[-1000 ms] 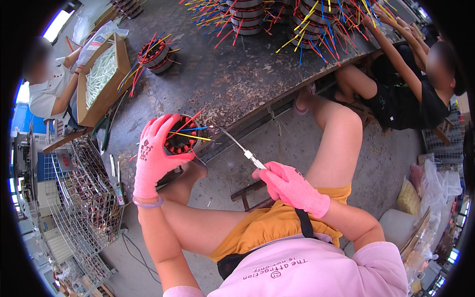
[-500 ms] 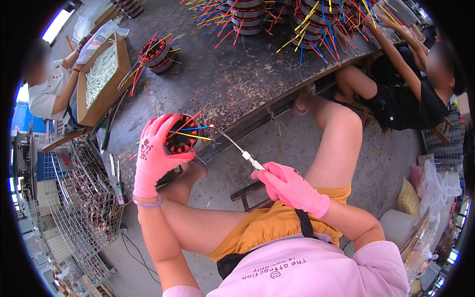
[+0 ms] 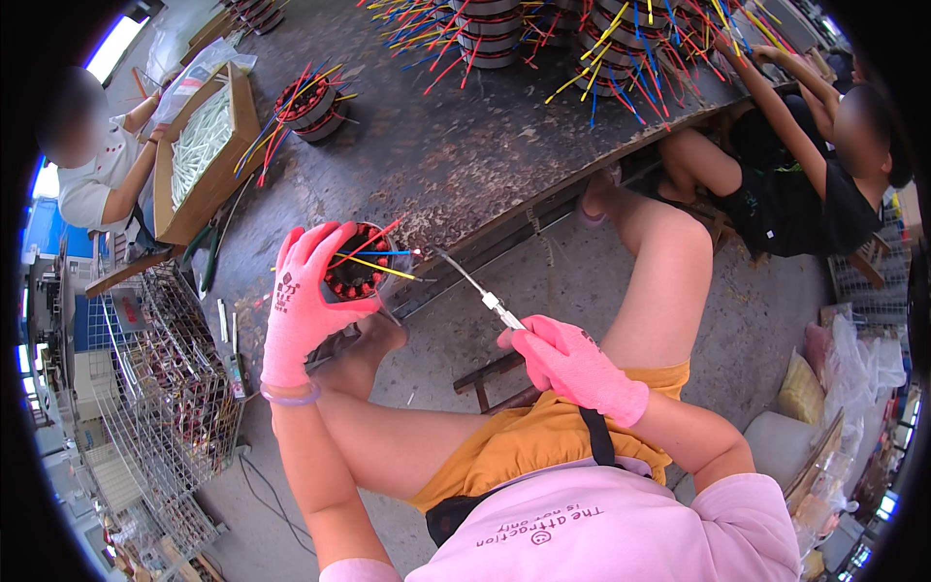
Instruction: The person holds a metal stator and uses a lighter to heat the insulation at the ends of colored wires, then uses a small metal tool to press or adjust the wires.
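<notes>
My left hand point(image 3: 308, 301), in a pink glove, is wrapped round the near-left side of a motor stator point(image 3: 355, 279) at the table's edge. The stator has red windings inside, and red, blue and yellow leads stick out to the right. The blue lead point(image 3: 388, 253) ends in a small bright, glowing tip. In my right hand point(image 3: 572, 367), also gloved pink, is a slim torch-like tool point(image 3: 492, 300) with a thin metal tube and a white fitting. Its tube points up-left, its end just right of the blue lead's tip and apart from it.
Stacked stators point(image 3: 485, 39) with coloured leads stand at the far side of the dark table point(image 3: 407, 126). Another stator point(image 3: 310, 109) stands at the left, beside a cardboard box point(image 3: 242, 112) of white sleeves. Wire baskets point(image 3: 165, 388) stand lower left. Co-workers sit left and right.
My right hand has drawn slightly right and down, so the tool's end has come away from the blue lead's tip. My left hand and the stator have barely moved.
</notes>
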Tool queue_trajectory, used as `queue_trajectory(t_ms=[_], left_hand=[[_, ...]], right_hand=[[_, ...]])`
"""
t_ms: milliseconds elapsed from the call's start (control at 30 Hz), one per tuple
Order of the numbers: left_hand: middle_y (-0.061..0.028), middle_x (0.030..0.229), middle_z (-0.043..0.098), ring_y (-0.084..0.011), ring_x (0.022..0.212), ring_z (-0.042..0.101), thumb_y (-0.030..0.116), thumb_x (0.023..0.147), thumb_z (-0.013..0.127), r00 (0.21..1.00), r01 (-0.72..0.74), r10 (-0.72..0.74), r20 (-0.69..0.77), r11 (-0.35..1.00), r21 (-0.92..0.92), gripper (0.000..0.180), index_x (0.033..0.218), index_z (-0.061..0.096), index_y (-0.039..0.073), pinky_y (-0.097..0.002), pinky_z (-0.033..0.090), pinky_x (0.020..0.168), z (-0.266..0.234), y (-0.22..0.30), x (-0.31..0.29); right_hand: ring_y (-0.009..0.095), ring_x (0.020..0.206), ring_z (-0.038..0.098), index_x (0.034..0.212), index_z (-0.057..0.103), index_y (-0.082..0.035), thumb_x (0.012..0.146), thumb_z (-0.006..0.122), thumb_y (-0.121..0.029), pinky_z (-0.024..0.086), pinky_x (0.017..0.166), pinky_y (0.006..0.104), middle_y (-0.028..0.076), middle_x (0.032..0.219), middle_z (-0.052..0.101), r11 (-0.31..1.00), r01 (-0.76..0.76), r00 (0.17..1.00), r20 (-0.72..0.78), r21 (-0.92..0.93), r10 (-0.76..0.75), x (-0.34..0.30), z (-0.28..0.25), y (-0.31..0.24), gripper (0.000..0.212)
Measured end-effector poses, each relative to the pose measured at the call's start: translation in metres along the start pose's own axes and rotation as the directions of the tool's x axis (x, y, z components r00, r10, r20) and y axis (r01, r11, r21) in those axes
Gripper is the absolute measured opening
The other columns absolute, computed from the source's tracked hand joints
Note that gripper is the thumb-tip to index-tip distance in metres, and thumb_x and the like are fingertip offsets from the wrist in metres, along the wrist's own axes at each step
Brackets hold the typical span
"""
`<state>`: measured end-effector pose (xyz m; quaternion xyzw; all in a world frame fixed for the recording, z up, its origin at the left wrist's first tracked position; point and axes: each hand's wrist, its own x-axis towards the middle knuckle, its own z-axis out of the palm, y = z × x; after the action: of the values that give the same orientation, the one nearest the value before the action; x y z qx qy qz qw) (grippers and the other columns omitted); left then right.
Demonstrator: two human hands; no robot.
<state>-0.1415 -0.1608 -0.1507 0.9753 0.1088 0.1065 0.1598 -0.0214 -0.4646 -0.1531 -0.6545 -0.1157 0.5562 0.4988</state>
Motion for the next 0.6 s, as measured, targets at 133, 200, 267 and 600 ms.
queue_trajectory(t_ms=[133,200,267,600], left_hand=[[-0.0132,0.13,0.056,-0.0387,0.131,0.045,0.024,0.055,0.086,0.998,-0.059,0.059,0.011,0.998,0.019,0.084,0.133,0.057,0.011,-0.0513,0.025,0.119,-0.002,0.002,0.001],[-0.0121,0.133,0.056,-0.038,0.133,0.043,0.024,0.054,0.086,1.0,-0.01,0.01,0.001,0.997,0.077,0.087,0.135,0.056,0.012,-0.0527,0.023,0.12,-0.001,0.009,-0.001],[-0.0112,0.134,0.055,-0.0376,0.135,0.042,0.023,0.052,0.087,0.998,-0.047,0.045,0.033,0.997,0.064,0.089,0.135,0.056,0.013,-0.0534,0.023,0.12,-0.003,0.007,0.002],[-0.01,0.133,0.055,-0.0348,0.136,0.042,0.02,0.045,0.089,0.999,-0.031,0.03,0.013,0.996,0.079,0.093,0.133,0.059,0.015,-0.0539,0.023,0.12,-0.004,0.007,0.005]], right_hand=[[0.004,0.045,0.035,0.113,0.062,-0.005,0.101,0.051,-0.035,0.027,0.043,0.0228,-0.001,0.061,0.049,1.0,-0.003,1.0,0.001,0.01,0.003,0.0,-0.001,0.001,0.035],[0.004,0.045,0.035,0.114,0.062,-0.005,0.1,0.051,-0.036,0.027,0.043,0.0227,-0.001,0.062,0.05,1.0,-0.006,1.0,-0.003,0.001,0.006,0.0,-0.001,0.002,0.036],[0.006,0.052,0.042,0.113,0.061,-0.001,0.102,0.05,-0.032,0.034,0.049,0.0237,-0.001,0.065,0.05,0.999,-0.048,0.999,0.019,-0.023,0.048,-0.001,-0.004,-0.005,0.035],[0.004,0.043,0.035,0.114,0.062,-0.004,0.1,0.051,-0.036,0.027,0.042,0.0232,-0.001,0.061,0.051,1.0,0.006,1.0,0.014,-0.013,-0.006,0.005,-0.001,0.003,0.036]])
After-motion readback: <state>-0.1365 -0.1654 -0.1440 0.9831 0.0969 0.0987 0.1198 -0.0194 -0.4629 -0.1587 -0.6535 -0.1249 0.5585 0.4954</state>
